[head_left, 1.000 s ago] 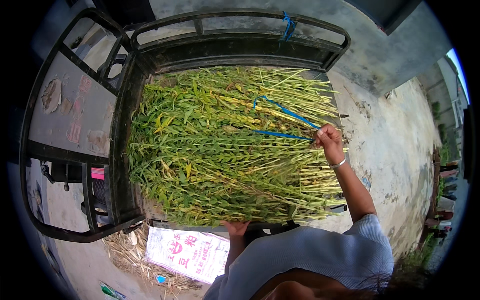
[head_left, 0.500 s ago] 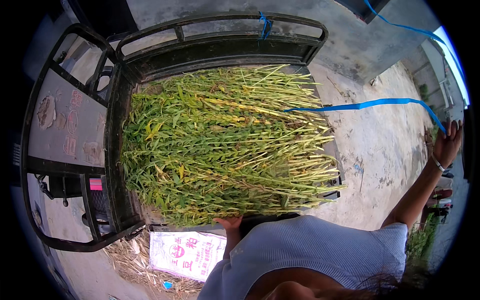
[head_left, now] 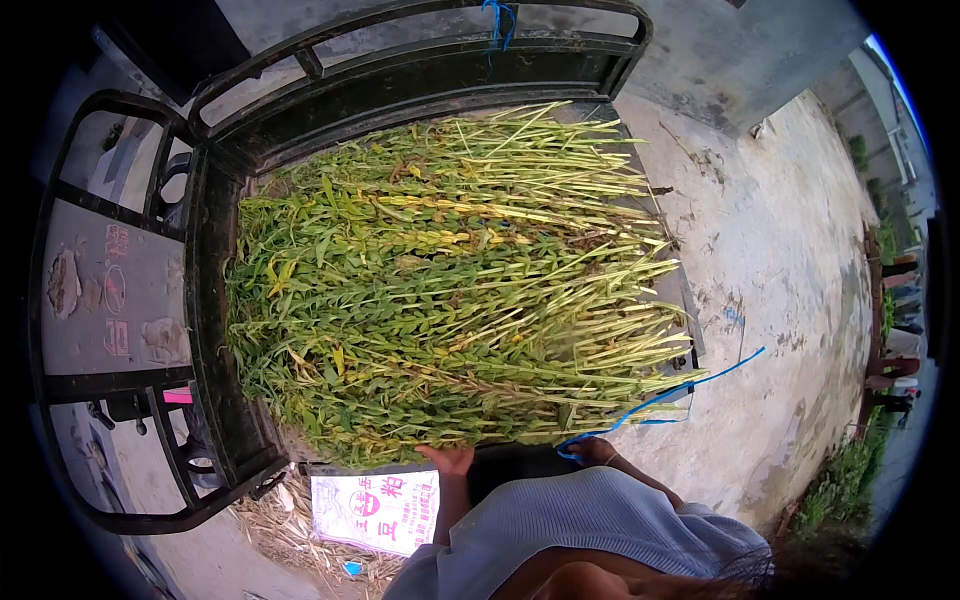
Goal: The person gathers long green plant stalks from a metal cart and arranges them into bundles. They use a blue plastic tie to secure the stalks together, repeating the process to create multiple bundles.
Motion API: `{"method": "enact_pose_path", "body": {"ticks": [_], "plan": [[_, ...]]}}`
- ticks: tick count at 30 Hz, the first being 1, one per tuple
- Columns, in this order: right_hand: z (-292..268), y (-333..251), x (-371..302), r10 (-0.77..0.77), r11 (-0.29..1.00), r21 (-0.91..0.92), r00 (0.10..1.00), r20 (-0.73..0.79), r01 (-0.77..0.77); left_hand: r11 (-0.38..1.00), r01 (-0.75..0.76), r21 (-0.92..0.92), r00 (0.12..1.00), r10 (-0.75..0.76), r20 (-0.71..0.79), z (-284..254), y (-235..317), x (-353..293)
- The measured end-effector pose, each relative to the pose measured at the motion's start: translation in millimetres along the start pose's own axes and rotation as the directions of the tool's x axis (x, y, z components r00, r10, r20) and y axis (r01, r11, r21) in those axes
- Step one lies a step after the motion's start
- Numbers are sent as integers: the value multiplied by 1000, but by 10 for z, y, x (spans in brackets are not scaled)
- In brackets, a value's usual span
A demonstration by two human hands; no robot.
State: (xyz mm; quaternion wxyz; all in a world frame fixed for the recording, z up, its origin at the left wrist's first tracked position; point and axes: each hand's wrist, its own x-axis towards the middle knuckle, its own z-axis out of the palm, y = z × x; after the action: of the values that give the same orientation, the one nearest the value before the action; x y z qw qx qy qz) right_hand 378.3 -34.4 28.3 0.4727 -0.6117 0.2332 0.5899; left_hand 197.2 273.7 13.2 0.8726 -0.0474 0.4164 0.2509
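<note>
Cut green leafy plants (head_left: pixel 450 270) lie in a broad layer on the dark metal bed of a cart, leaves toward the left and bare pale stalks toward the right. My left hand (head_left: pixel 450 459) rests at the near edge of the plants, fingers stretched out against the leaves, holding nothing that I can see. My right hand (head_left: pixel 592 451) is closed on a blue plastic strap (head_left: pixel 640 407) near the cart's near edge. From that hand the strap runs up to the right, past the stalk ends, to a loose tip.
A dark metal rail (head_left: pixel 400 25) bounds the cart's far side, with a blue strap (head_left: pixel 497 25) knotted on it. The framed front panel (head_left: pixel 120 285) stands at the left. A white printed sack (head_left: pixel 375 510) lies on dry stalks below. Concrete ground (head_left: pixel 780 250) stretches to the right.
My right hand has come down from the far right to the cart's near edge. The blue strap, formerly stretched across the stalks, now trails beside them. My left hand stays at the plants.
</note>
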Motion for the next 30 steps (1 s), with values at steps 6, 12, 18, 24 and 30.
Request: {"method": "enact_pose_path", "body": {"ticks": [6, 12, 18, 24, 30], "plan": [[628, -203, 302, -57, 824, 560, 972, 226, -82, 998, 40, 43, 999, -39, -22, 23, 17, -32], [1028, -881, 248, -274, 594, 784, 872, 405, -178, 981, -80, 174, 992, 62, 109, 646, 100, -106], [1388, -2119, 285, -431, 647, 763, 820, 375, -9, 845, -271, 460, 952, 165, 258, 1116, 885, 210], [2020, -3680, 340, -476, 674, 722, 838, 266, 153, 719, -301, 626, 869, -65, 491, 3568, 1688, 747], [2585, -4908, 478, -586, 698, 627, 779, 224, 345, 458, -572, 680, 819, 270, 507, 4561, 1793, 1603]]}}
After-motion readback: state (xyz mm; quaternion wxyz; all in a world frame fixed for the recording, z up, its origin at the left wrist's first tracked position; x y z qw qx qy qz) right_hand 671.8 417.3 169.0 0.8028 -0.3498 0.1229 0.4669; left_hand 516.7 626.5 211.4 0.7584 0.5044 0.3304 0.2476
